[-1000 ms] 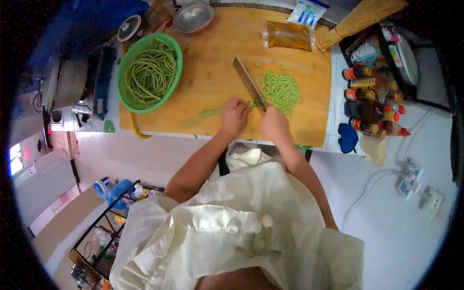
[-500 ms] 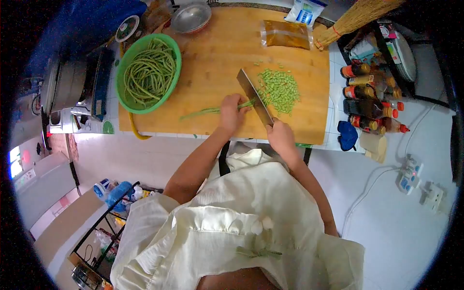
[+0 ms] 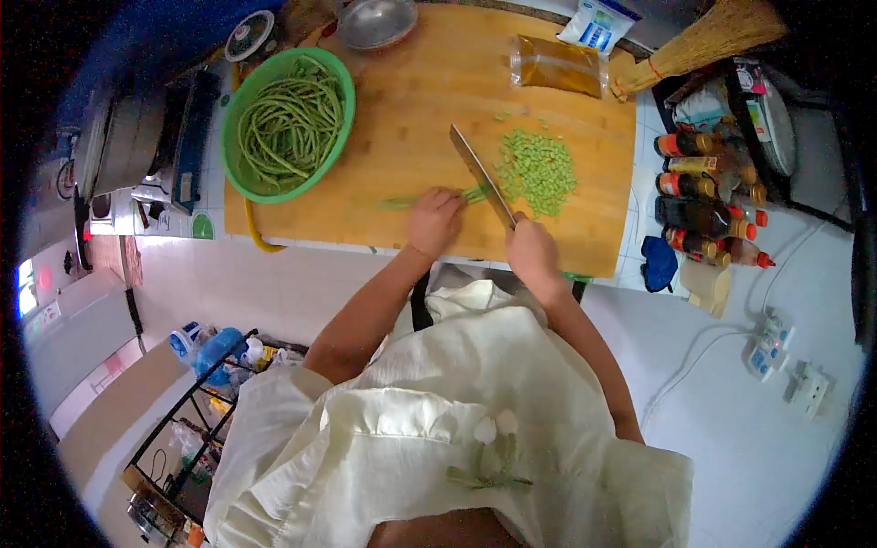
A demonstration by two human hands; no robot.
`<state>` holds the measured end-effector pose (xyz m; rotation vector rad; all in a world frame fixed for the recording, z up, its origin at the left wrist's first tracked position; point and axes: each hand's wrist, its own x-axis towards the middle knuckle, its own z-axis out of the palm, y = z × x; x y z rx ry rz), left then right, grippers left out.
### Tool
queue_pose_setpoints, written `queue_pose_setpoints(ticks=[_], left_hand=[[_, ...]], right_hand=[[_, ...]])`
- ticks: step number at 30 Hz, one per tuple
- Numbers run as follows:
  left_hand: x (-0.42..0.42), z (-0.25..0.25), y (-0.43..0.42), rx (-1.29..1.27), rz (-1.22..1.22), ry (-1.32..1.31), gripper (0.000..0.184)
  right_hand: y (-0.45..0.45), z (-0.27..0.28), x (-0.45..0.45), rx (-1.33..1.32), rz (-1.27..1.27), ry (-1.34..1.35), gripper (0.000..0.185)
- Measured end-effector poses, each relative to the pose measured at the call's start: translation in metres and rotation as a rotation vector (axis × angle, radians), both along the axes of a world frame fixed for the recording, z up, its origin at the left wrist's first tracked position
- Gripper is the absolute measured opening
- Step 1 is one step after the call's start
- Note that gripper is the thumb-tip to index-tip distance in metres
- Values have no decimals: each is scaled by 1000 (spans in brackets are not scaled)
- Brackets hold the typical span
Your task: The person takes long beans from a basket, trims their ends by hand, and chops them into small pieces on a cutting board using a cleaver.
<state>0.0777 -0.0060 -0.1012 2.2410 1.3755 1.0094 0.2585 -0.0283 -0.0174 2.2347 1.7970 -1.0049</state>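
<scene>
My left hand (image 3: pixel 437 222) is closed over a small bunch of long green beans (image 3: pixel 474 194) lying on the wooden cutting board (image 3: pixel 429 100). Their tails stick out to the left of the hand and their front ends reach the blade. In my right hand (image 3: pixel 533 251) is the handle of a cleaver (image 3: pixel 482 176), its blade slanting up and to the left, just right of my left fingers. A pile of chopped green beans (image 3: pixel 537 172) lies right of the blade, with a few loose bits above it.
A green basket (image 3: pixel 350 110) of whole long beans stands at the board's left. Behind are a metal bowl (image 3: pixel 376 23), a brown sauce packet (image 3: pixel 559 67), a white bag (image 3: pixel 598 26) and a straw brush (image 3: pixel 699 50). Several bottles (image 3: pixel 699 213) line the right side.
The view has shifted slightly. Less of the beans' tail shows left of my left hand. My right hand still holds the cleaver beside the pile.
</scene>
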Motion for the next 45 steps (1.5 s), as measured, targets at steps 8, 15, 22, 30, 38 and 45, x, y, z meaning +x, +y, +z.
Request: queue_pose_setpoints(ticks=[8, 15, 22, 30, 38, 45], left_hand=[[1, 9, 1, -7, -11, 57, 15], [1, 8, 0, -13, 13, 50, 15], [0, 3, 2, -4, 14, 24, 13], [0, 5, 1, -43, 0, 0, 15], [-1, 8, 1, -35, -16, 61, 19], [4, 3, 3, 11, -46, -5, 19]], right_hand=[[16, -1, -17, 73, -5, 32, 18], [-14, -1, 9, 159, -11, -8, 18], [-19, 19, 6, 50, 11, 51, 24], [-11, 3, -7, 95, -36, 27, 16], [17, -4, -28, 57, -15, 47, 21], [-9, 0, 1, 197, -4, 118, 24]])
